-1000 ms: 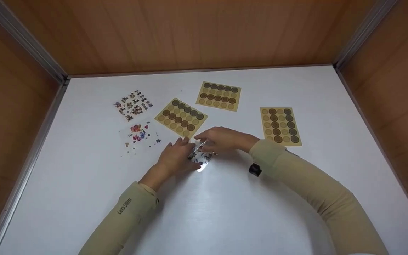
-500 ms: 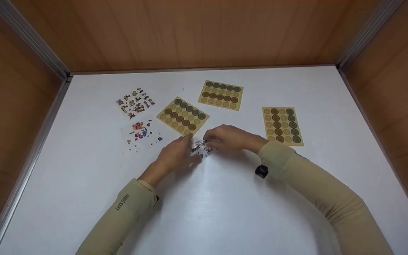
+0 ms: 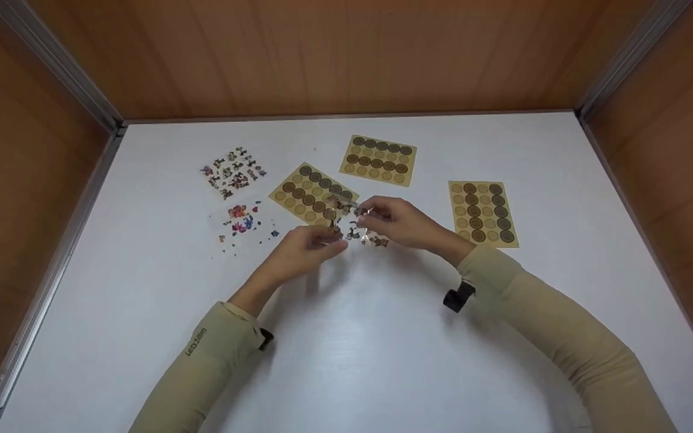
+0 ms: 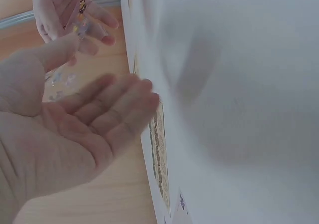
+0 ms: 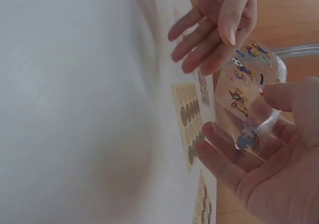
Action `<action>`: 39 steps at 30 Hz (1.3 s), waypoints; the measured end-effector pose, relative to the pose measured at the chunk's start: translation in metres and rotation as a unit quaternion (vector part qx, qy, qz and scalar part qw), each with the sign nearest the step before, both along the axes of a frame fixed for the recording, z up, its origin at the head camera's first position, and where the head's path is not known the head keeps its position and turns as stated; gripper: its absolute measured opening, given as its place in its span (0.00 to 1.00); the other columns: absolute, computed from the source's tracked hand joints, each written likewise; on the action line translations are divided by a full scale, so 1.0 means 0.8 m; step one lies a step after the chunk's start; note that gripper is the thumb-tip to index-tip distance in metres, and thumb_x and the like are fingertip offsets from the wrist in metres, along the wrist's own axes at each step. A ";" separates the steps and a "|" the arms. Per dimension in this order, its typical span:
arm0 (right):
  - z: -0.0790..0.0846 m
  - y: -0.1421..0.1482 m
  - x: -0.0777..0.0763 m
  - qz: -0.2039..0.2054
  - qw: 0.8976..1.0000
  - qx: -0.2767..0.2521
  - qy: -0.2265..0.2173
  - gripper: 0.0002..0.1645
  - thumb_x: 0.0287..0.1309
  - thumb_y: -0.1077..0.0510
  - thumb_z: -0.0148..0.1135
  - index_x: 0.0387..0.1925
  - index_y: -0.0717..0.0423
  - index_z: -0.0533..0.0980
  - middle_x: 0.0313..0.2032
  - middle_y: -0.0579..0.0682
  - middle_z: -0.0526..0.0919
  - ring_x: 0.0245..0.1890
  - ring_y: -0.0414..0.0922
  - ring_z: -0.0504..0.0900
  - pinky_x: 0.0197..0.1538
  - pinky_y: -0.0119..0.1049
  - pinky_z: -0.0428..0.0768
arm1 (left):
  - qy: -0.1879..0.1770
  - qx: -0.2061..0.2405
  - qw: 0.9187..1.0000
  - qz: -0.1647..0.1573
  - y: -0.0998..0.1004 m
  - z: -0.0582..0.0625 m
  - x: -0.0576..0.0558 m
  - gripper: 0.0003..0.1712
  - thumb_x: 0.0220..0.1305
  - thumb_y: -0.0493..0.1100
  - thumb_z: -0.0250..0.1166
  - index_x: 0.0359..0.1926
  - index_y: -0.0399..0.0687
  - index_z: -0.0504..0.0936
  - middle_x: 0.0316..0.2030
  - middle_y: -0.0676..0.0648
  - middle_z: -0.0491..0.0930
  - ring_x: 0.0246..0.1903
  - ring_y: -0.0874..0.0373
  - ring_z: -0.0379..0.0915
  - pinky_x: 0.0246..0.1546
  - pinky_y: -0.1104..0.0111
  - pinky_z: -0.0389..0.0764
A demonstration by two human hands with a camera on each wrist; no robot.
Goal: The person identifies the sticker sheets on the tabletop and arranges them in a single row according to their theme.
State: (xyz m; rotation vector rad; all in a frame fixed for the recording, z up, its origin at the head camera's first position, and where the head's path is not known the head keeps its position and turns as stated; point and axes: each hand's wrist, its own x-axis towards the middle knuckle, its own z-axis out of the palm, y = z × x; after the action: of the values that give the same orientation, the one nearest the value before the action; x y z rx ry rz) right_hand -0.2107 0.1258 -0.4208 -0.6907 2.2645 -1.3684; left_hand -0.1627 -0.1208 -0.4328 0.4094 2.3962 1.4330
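A clear sticker sheet with small colourful cartoon figures is held up over the table. My right hand pinches it; in the right wrist view the thumb lies across the curved sheet with fingers behind it. At the sheet's left edge is my left hand, its thumb apart from the fingers. The left wrist view has that hand with fingers extended, slightly bent, and the sheet beyond its thumb. Just behind the sheet lies a yellow sheet of round stickers, partly overlapped by it in the head view.
Two more yellow sheets of round stickers lie on the white table. At left are a clear sheet with many small figures and another with colourful small stickers. Wooden panels enclose the back and sides.
Both hands have risen off the table and moved slightly away from the body, bringing the clear sticker sheet up with them. The sheet is now more spread out between the hands.
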 end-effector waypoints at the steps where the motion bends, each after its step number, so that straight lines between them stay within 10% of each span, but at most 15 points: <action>1: 0.000 0.000 0.002 -0.003 1.000 -0.012 -0.020 0.21 0.73 0.50 0.59 0.59 0.58 0.77 0.47 0.57 0.84 0.46 0.49 0.83 0.51 0.44 0.83 | 0.012 0.027 1.000 -0.004 0.001 0.000 0.000 0.26 0.70 0.53 0.66 0.56 0.36 0.82 0.50 0.41 0.84 0.51 0.45 0.82 0.55 0.56 0.81; 6: -0.001 0.001 0.012 0.019 0.993 -0.065 -0.096 0.25 0.75 0.48 0.56 0.65 0.59 0.72 0.55 0.59 0.80 0.57 0.55 0.80 0.61 0.48 0.79 | 0.010 0.153 0.988 -0.032 0.004 0.007 0.000 0.17 0.75 0.45 0.61 0.52 0.35 0.81 0.46 0.40 0.84 0.46 0.34 0.82 0.53 0.47 0.81; 12: -0.004 0.007 0.019 0.044 0.982 -0.093 -0.158 0.32 0.77 0.41 0.49 0.72 0.53 0.64 0.67 0.53 0.72 0.67 0.52 0.73 0.68 0.53 0.71 | -0.013 0.183 0.981 -0.054 0.006 0.008 0.002 0.15 0.77 0.42 0.58 0.50 0.32 0.79 0.42 0.40 0.83 0.43 0.34 0.81 0.50 0.46 0.83; 24: -0.021 0.027 0.010 -0.006 0.971 -0.145 -0.188 0.34 0.69 0.53 0.65 0.71 0.56 0.65 0.54 0.57 0.79 0.52 0.60 0.82 0.59 0.53 0.80 | -0.032 0.123 0.988 -0.087 0.004 0.007 0.002 0.14 0.74 0.43 0.62 0.44 0.33 0.82 0.36 0.42 0.84 0.40 0.32 0.80 0.46 0.41 0.81; 30: -0.024 0.035 0.012 -0.037 0.967 -0.169 -0.186 0.17 0.64 0.62 0.68 0.50 0.64 0.74 0.45 0.57 0.81 0.45 0.59 0.85 0.54 0.52 0.83 | 0.011 0.085 0.996 -0.023 -0.008 0.006 -0.004 0.12 0.72 0.44 0.65 0.42 0.37 0.83 0.36 0.42 0.84 0.35 0.44 0.82 0.42 0.43 0.83; 39: -0.026 0.034 0.018 -0.030 0.969 -0.137 -0.204 0.16 0.65 0.62 0.67 0.50 0.64 0.73 0.52 0.68 0.79 0.39 0.50 0.88 0.49 0.47 0.86 | 0.005 0.089 0.996 0.007 -0.017 0.009 -0.011 0.14 0.71 0.42 0.66 0.42 0.30 0.83 0.35 0.37 0.84 0.35 0.42 0.80 0.39 0.54 0.86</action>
State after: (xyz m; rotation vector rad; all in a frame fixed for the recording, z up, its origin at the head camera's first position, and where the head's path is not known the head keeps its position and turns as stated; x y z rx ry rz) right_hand -0.1967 0.1534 -0.4420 -0.3788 1.8059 -1.6951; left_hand -0.1717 -0.1345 -0.4255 0.4440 2.2918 1.6617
